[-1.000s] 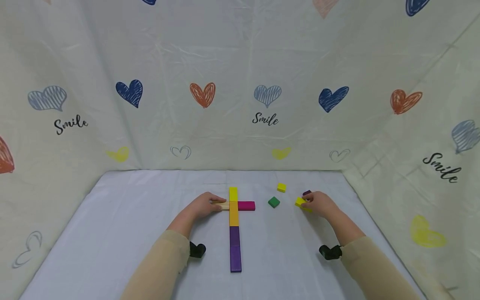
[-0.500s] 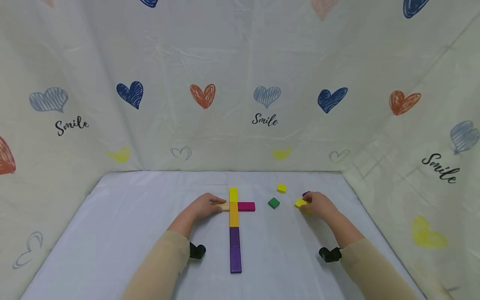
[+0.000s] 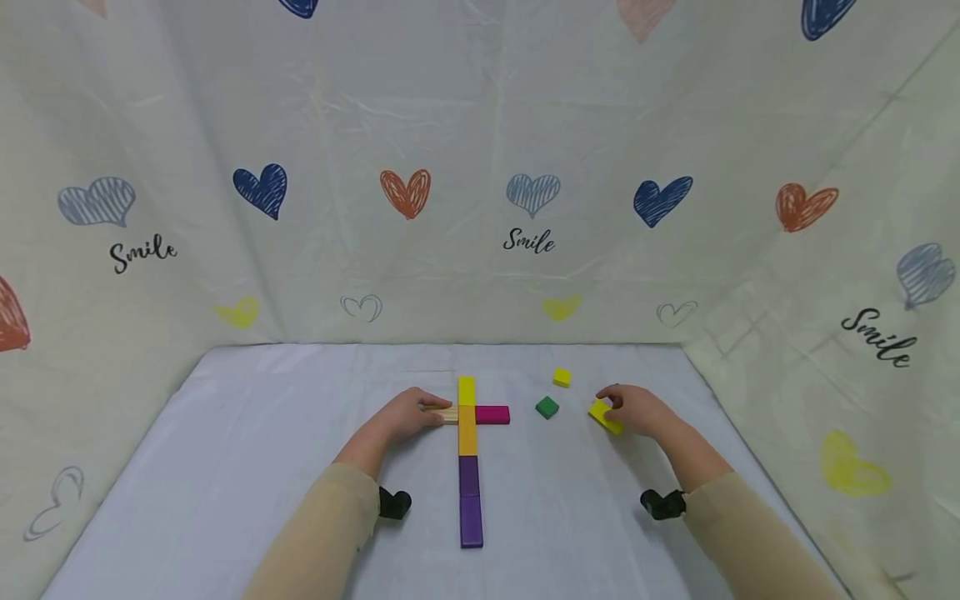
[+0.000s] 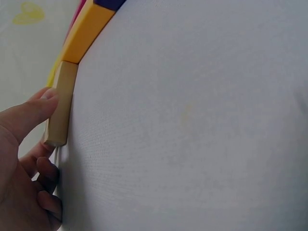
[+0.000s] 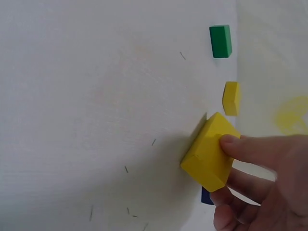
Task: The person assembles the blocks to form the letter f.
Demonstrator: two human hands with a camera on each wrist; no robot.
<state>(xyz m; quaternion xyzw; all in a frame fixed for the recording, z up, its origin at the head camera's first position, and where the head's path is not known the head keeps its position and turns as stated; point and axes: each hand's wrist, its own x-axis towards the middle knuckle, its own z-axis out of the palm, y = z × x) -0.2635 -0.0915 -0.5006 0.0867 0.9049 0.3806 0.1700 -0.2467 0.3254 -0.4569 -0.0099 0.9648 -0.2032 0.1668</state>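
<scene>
My left hand [image 3: 405,412] grips a plain wooden block [image 4: 66,103], thumb on one side and fingers on the other. That block's end meets an orange block [image 3: 467,431] in a cross of blocks flat on the cloth. Above the orange one lies a yellow block [image 3: 467,390], on its right a magenta block [image 3: 492,415], and below it two purple blocks [image 3: 470,500] in line. Over on the right, my right hand [image 3: 637,410] pinches a larger yellow block [image 5: 209,154], tilted in the right wrist view. Behind it peeks a dark blue-purple block [image 5: 207,197], mostly hidden.
A green block [image 3: 547,407] and a small yellow block [image 3: 562,377] lie between the cross and my right hand. White cloth [image 3: 555,500] covers the table. A heart-printed curtain [image 3: 465,258] rises behind and along both sides.
My right hand has shifted slightly, and more of its yellow block shows. The dark block beyond that hand has dropped out of sight in the head view. My left hand stays in place.
</scene>
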